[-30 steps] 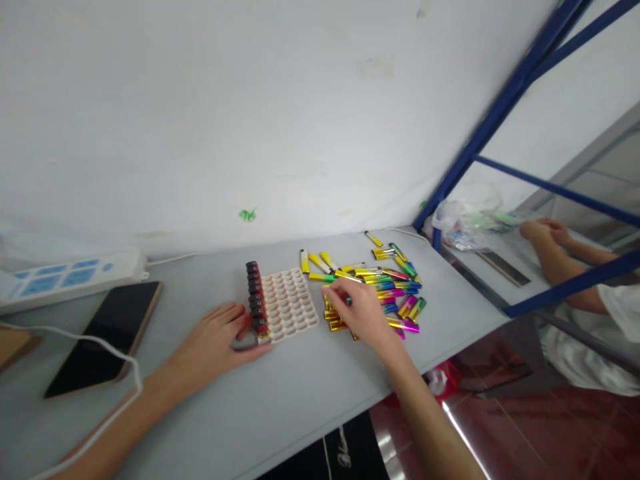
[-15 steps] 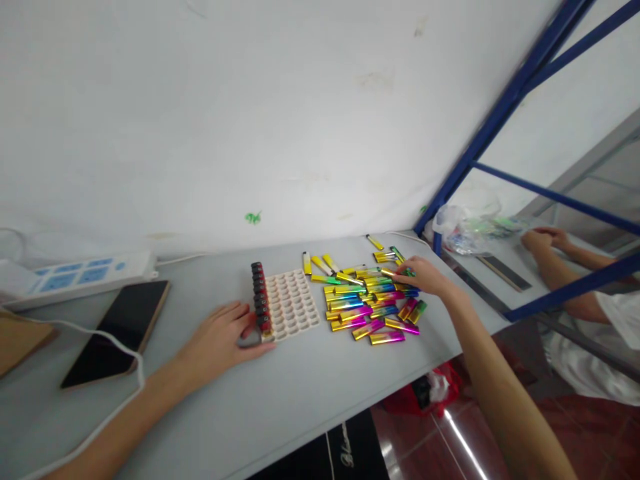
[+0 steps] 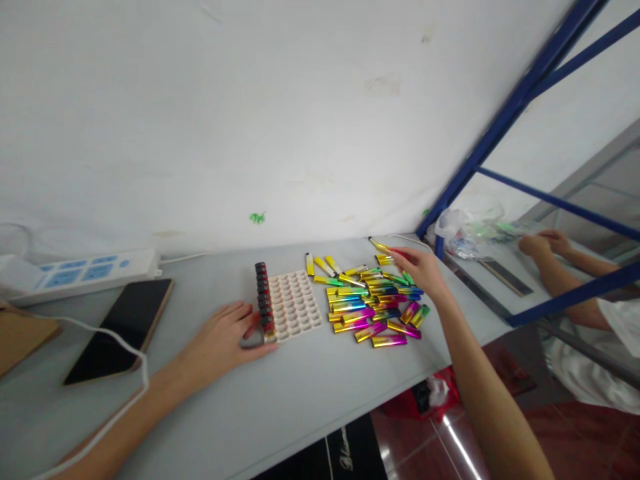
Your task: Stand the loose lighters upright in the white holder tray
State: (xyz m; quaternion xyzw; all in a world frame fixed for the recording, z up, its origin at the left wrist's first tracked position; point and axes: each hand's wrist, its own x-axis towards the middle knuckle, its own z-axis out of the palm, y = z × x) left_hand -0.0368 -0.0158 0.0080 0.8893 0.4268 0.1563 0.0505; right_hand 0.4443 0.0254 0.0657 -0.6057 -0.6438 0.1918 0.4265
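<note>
The left hand [image 3: 223, 341] rests at the near left corner of a pale, many-holed rectangular tray [image 3: 296, 305], thumb and fingers spread around its edge — a column of upright black-and-red pieces [image 3: 263, 297] stands just beyond the fingertips. The right hand's fingers pinch something reddish [image 3: 397, 253] above shiny multicoloured lighter-like sticks [image 3: 350, 314], heaped mostly left of those fingers.

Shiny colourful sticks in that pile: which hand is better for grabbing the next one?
The right hand, I think: its fingers are at the far side of the shiny stick pile. The left hand is farther off, beside the white plastic grid tray.
</note>
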